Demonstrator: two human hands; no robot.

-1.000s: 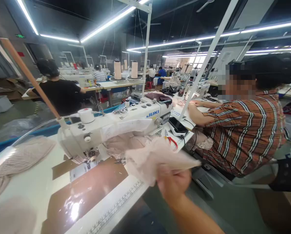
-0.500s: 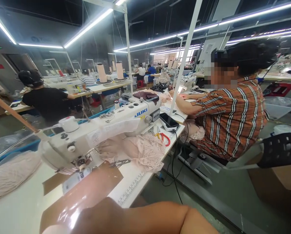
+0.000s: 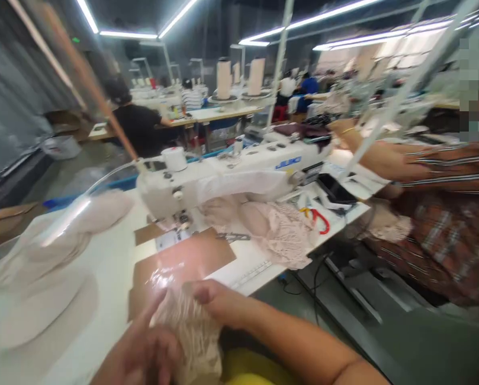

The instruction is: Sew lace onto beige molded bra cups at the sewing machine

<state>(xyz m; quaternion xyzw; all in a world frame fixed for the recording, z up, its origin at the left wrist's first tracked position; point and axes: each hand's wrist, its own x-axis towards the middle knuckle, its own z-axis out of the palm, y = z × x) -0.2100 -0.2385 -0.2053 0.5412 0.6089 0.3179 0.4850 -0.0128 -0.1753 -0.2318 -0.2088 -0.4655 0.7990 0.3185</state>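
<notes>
**Right hand (image 3: 219,303) draws back to the near edge, left hand (image 3: 146,339) comes into view**

Half a second ago the right arm stretched low across the brown board (image 3: 195,256); now its hand is at the board's near side, and the left hand has joined it. The camera has turned too, shifting the co-worker (image 3: 435,214) to the right of the view.

Between the hands hangs a beige lace (image 3: 199,337), at the near side of the table (image 3: 103,299), in front of the board. The right hand pinches its top edge between thumb and fingers. The left hand has its index finger extended to the lace's left edge, the other fingers curled; blur hides whether it grips, so I cannot tell.

Beyond the board stands the sewing machine (image 3: 235,163). A second lace (image 3: 289,232) lies to the right, just beside a metal tool (image 3: 237,236) and near red-handled scissors (image 3: 321,223). A phone (image 3: 335,188) sits farther right. Pale fabric (image 3: 42,310) lies at the left.
</notes>
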